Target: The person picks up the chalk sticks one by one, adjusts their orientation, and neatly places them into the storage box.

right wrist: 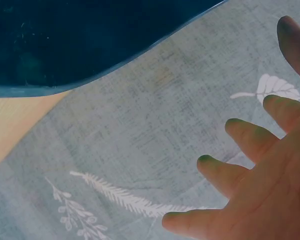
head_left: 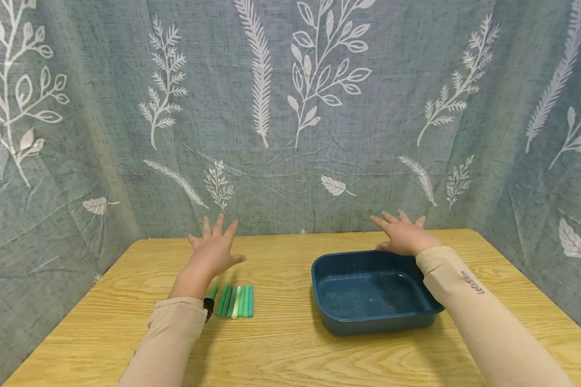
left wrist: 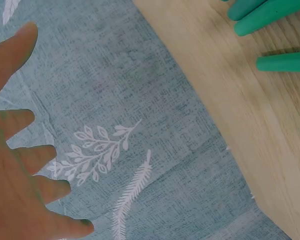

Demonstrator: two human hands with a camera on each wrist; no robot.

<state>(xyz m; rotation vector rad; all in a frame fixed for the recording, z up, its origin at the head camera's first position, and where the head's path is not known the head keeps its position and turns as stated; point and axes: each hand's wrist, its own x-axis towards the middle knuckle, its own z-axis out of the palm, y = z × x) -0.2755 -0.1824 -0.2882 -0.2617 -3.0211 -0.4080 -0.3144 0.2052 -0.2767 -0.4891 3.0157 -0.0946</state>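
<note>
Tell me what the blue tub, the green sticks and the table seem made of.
Blue tub: probably hard plastic, perhaps enamelled metal; smooth and slightly glossy, with highlights inside.
Green sticks: possibly chalk, clay or plastic; dull finish, solid colours, so the look leaves it open.
Table: wood or wood-look laminate; pale, with visible grain.

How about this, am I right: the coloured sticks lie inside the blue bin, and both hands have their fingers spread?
Not quite: the coloured sticks are not inside the blue bin. The head view shows them on the wooden table, apart from it. The left hand and right hand do have their fingers spread.
</note>
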